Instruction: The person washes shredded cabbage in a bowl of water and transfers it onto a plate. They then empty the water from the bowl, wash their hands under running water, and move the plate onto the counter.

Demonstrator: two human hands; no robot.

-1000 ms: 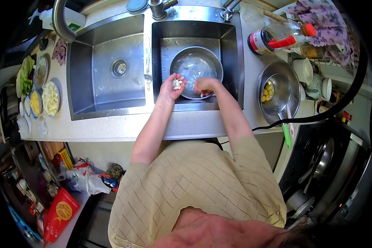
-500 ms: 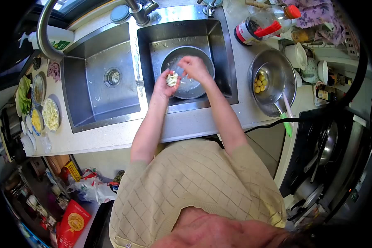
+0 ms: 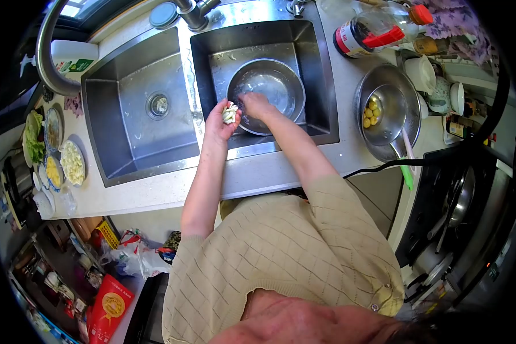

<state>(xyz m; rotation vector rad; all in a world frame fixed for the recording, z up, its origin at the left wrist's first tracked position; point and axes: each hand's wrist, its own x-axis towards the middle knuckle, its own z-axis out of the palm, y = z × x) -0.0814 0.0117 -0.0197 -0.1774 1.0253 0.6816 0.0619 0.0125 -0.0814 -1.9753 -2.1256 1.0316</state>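
My left hand [image 3: 218, 121] is cupped around a small heap of pale white vegetable pieces [image 3: 230, 113] at the left rim of a round metal basin. Their exact kind is too small to tell. The basin [image 3: 284, 86] stands in the right-hand sink bowl and has some water in it. Over the basin's left side, right beside the heap, is my right hand [image 3: 255, 105]. Its fingers are curled downward and drawn together; whatever may be between them is hidden.
An unused left sink bowl [image 3: 137, 137] lies beside the basin. Plates of chopped white food [image 3: 72, 162] and leafy greens [image 3: 34, 135] line the left counter. On the right stand a strainer [image 3: 384, 135] with yellow round pieces, a dark sauce bottle [image 3: 352, 39] and a stove [image 3: 424, 212].
My right hand has lowered from above the left palm into the basin's left side. My left hand still holds the white pieces, now slightly left of the basin. The whole view has shifted slightly.
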